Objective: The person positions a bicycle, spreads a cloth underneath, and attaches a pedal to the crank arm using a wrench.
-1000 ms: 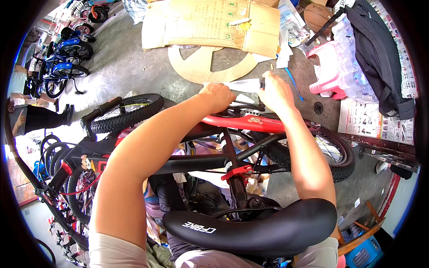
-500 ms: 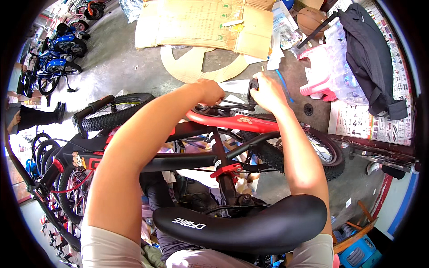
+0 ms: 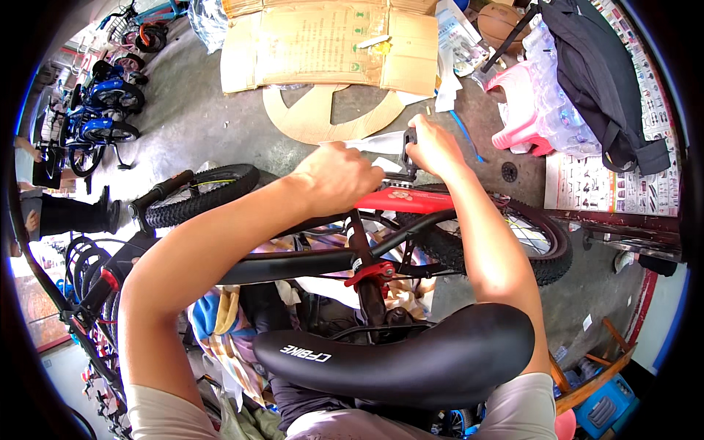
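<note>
A black and red bicycle (image 3: 297, 266) lies across the view before me, its black saddle (image 3: 411, 359) nearest to me. My right hand (image 3: 436, 149) is closed around a black pedal (image 3: 408, 147) on the far side of the frame. Just left of it, my left hand (image 3: 339, 174) is curled above the red chain guard (image 3: 403, 199), close to the crank arm (image 3: 400, 177). Whatever its fingers hold is hidden behind the hand. Below my hands, a red seat clamp (image 3: 370, 274) sits on the seat tube. The rear wheel (image 3: 539, 242) is partly behind my right forearm.
Flattened cardboard (image 3: 330, 44) and a cut cardboard ring (image 3: 282, 117) lie beyond the bicycle. A pink stool (image 3: 506, 88), a basketball (image 3: 502, 26) and a black bag (image 3: 609, 81) are at the far right. Blue bicycles (image 3: 110, 99) and a person's dark-trousered leg (image 3: 73, 214) are at the left.
My left hand has moved right along the chain guard, nearer the pedal, and its back has turned more into view. The right hand keeps its grip on the pedal.
</note>
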A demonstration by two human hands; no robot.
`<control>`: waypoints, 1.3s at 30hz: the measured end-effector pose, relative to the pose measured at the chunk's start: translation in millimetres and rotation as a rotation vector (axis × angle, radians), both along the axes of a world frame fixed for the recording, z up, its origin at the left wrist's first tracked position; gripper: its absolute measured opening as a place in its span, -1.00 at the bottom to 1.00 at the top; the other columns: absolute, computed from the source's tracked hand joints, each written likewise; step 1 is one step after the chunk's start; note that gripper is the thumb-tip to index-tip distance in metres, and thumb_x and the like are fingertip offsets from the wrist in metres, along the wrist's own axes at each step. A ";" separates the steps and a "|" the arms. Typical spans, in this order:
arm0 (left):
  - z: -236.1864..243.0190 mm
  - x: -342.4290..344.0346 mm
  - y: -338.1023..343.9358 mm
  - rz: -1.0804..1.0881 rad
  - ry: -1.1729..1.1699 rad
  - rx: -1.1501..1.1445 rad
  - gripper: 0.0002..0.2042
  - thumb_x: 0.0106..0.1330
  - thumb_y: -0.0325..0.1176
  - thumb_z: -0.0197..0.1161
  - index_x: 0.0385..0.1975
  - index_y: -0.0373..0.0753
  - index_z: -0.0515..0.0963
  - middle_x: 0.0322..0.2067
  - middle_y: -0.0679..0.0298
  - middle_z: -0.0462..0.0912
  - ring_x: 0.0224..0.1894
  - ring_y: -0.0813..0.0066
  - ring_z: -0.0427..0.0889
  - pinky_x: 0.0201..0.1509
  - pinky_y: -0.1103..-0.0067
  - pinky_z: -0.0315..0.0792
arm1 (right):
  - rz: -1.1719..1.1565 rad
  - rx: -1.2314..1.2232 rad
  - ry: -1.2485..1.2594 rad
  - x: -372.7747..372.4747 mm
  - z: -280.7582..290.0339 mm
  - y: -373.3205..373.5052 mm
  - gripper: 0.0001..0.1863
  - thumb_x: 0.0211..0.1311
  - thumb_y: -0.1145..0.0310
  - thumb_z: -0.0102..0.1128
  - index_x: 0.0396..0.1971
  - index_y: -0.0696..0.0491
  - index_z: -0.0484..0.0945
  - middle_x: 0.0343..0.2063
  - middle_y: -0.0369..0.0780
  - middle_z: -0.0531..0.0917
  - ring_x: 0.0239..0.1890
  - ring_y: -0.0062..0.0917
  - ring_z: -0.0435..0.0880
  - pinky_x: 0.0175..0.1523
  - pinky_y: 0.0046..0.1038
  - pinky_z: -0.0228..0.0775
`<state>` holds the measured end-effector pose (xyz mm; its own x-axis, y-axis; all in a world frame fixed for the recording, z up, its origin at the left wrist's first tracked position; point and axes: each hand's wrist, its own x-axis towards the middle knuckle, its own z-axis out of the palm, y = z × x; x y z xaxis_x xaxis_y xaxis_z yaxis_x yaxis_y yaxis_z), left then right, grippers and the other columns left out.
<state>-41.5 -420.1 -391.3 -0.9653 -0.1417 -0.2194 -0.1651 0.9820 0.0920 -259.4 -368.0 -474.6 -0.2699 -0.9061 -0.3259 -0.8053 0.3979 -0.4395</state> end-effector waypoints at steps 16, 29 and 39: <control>-6.3 -29.1 30.6 -0.171 0.119 -0.191 -0.89 0.11 -0.33 0.17 -0.57 -0.21 0.51 -0.63 0.28 0.59 -0.50 0.33 0.65 -0.37 0.45 0.44 | -0.058 0.055 -0.030 4.1 7.2 -3.9 -0.50 0.08 0.32 0.19 0.07 0.07 0.41 0.01 0.01 0.61 0.11 -0.14 0.57 0.18 -0.22 0.39; -10.6 -26.3 33.1 -0.066 0.097 -0.112 -0.89 0.14 -0.35 0.15 -0.54 -0.22 0.49 -0.60 0.18 0.64 -0.49 0.25 0.69 -0.34 0.40 0.51 | -0.066 0.009 -0.075 4.5 11.6 -0.3 -0.51 0.07 0.33 0.20 0.06 0.06 0.41 0.01 0.01 0.61 0.11 -0.13 0.57 0.18 -0.22 0.39; -14.0 -22.5 29.0 -0.060 0.076 -0.111 -0.92 0.14 -0.35 0.14 -0.53 -0.19 0.48 -0.59 0.23 0.62 -0.46 0.29 0.68 -0.29 0.42 0.47 | -0.076 0.058 -0.065 3.3 9.3 -3.8 -0.50 0.06 0.31 0.20 0.06 0.06 0.40 -0.01 0.02 0.62 0.10 -0.12 0.58 0.17 -0.21 0.40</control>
